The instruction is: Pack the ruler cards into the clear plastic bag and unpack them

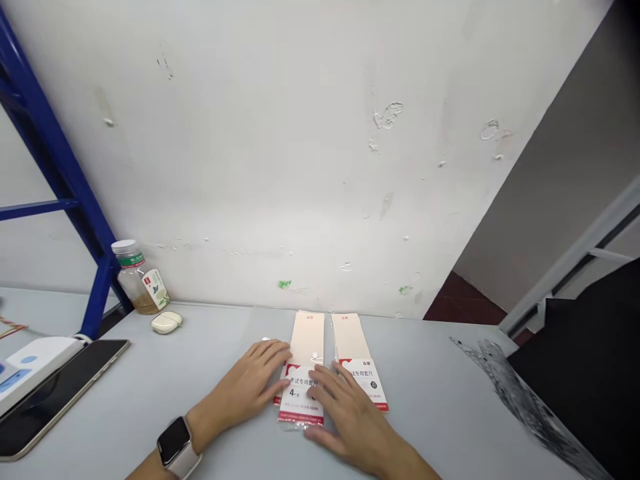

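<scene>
Two flat ruler-set packets in clear sleeves lie side by side on the desk. The left packet [301, 397] has a cream upper part and a white and red label; a red edge at its left suggests another packet beneath it. My left hand [250, 381] rests with fingers stretched out, fingertips at this packet's left edge. My right hand [353, 419] has its fingers spread, the tips on the left packet's right side. It partly covers the label of the right packet [351, 337]. A pale smartwatch [175, 442] is on my left wrist.
On the grey desk [220, 400], a jar [137, 280] and a small cream case [167, 323] stand at the back left. A phone [60, 393] leans near a white device [35, 367]. A blue frame [65, 153] rises left; a black item [590, 360] is at right.
</scene>
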Demonstrator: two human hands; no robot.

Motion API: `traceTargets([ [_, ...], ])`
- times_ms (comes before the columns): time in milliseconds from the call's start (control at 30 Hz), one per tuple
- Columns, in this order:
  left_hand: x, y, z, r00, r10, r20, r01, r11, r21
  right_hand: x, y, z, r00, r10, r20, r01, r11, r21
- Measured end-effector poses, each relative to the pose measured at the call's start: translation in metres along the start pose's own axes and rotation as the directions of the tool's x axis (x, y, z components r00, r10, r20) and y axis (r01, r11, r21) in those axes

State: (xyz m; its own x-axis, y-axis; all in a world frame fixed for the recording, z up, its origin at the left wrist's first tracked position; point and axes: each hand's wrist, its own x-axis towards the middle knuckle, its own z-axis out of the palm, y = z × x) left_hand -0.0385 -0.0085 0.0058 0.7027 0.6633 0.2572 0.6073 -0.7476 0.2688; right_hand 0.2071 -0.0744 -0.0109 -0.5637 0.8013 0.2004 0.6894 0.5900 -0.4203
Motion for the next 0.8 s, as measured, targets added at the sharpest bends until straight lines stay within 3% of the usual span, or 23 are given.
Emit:
traceTargets([
  [100,0.000,0.002,0.003,1.000,0.003,0.012,-0.003,1.000,-0.004,0.001,0.002,-0.004,1.000,0.001,0.007,-0.001,1.000,0.025],
  [233,-0.001,-0.010,0.008,0.996,-0.076,-0.046,0.079,0.993,0.082,0.000,0.015,-0.015,1.000,0.015,-0.009,-0.015,0.999,0.034],
  [367,-0.002,-0.023,0.009,0.989,-0.131,-0.067,0.140,0.976,0.165,-0.003,0.035,-0.022,0.986,0.147,-0.078,-0.149,0.989,-0.017],
  [467,-0.002,-0.021,0.007,0.997,-0.069,-0.032,0.073,0.981,0.180,-0.003,0.042,-0.020,0.974,0.191,-0.124,-0.196,0.980,-0.025],
  [600,0.001,-0.009,0.006,1.000,0.030,-0.003,-0.029,0.990,0.138,0.001,0.038,-0.013,0.970,0.159,-0.184,-0.167,0.986,-0.030],
  [800,0.002,-0.007,0.017,0.999,-0.023,0.036,0.019,0.995,0.097,0.008,0.027,-0.007,0.967,0.194,-0.168,-0.185,0.981,0.065],
])
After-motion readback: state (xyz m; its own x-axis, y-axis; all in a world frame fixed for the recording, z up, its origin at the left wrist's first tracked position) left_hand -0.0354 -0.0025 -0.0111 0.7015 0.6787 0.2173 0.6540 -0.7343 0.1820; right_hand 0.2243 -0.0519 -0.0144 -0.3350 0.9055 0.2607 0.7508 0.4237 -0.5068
